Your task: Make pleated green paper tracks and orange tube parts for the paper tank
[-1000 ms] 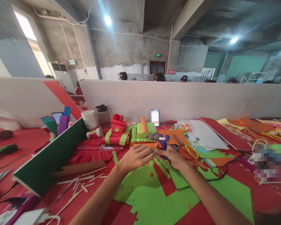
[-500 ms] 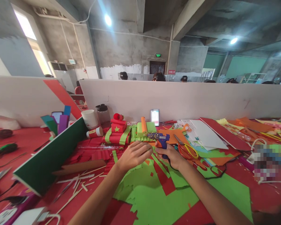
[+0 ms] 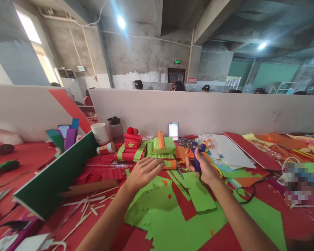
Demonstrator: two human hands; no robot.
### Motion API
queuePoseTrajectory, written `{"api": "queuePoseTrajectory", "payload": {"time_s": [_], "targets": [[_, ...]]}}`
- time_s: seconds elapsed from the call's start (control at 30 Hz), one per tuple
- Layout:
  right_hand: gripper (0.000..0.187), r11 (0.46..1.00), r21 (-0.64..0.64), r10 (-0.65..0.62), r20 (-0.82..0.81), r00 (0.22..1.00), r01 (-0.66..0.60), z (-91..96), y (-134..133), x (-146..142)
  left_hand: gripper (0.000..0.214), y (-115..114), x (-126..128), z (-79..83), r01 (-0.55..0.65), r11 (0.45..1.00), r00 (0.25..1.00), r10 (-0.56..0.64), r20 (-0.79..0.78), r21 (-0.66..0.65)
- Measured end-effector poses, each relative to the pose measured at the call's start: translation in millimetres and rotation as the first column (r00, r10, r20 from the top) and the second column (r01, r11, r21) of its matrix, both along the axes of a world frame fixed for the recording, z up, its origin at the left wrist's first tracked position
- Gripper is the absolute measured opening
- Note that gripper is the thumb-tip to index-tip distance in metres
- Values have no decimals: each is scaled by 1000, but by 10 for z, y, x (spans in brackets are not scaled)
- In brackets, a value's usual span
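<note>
My right hand (image 3: 202, 167) is closed round the handle of a blue glue gun (image 3: 197, 153), held up over the table with its black cord (image 3: 247, 195) trailing to the right. My left hand (image 3: 143, 170) hovers palm down, fingers loosely curled, just left of a small orange paper roll (image 3: 171, 164) that lies on the green paper. Behind them stand a green paper block with an orange tube (image 3: 162, 143) and a red and green paper model with a yellow star (image 3: 132, 148).
Green and red cut paper (image 3: 178, 212) covers the near table. A green board (image 3: 52, 177) leans at the left, with sticks (image 3: 86, 205) beside it. A white cup (image 3: 101, 133), a jar (image 3: 115, 127) and a phone (image 3: 173, 130) stand by the white partition (image 3: 211, 111). People sit beyond it.
My right hand has lifted the glue gun up and to the right, away from the orange roll. My left hand has slid slightly left and back from the roll.
</note>
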State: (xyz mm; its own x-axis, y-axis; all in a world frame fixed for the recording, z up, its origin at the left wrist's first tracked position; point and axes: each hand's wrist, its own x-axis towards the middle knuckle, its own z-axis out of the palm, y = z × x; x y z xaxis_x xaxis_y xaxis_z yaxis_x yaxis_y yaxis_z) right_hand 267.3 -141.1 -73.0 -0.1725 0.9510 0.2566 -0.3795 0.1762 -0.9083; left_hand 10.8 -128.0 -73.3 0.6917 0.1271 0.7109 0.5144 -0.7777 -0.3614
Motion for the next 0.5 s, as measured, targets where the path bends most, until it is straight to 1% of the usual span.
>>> {"api": "queuePoseTrajectory", "payload": {"time_s": [0.1, 0.17, 0.23, 0.33, 0.4, 0.47, 0.5], "targets": [[44, 998, 53, -33, 45, 998, 31, 44, 6, 137, 19, 7, -15, 5, -13, 1000, 1000, 13, -1, 6], [42, 999, 42, -25, 71, 997, 22, 28, 43, 212, 19, 14, -14, 1, -25, 1000, 1000, 25, -7, 2], [38, 999, -16, 44, 50, 998, -44, -3, 82, 264, 19, 25, -15, -9, -31, 1000, 999, 31, -16, -4], [25, 981, -83, 174, -35, 984, -176, -36, 107, 294, 19, 53, -35, -31, -33, 999, 999, 33, -18, -17], [25, 968, -86, 233, -58, 971, -237, -44, 98, 290, 19, 80, -61, -50, -39, 999, 999, 39, -13, -31], [29, 959, -66, 273, -42, 961, -276, -49, 83, 276, 18, 111, -92, -69, -52, 998, 999, 52, -11, -43], [28, 957, -45, 284, -25, 959, -285, -53, 78, 268, 18, 127, -107, -79, -59, 997, 998, 58, -11, -46]]}}
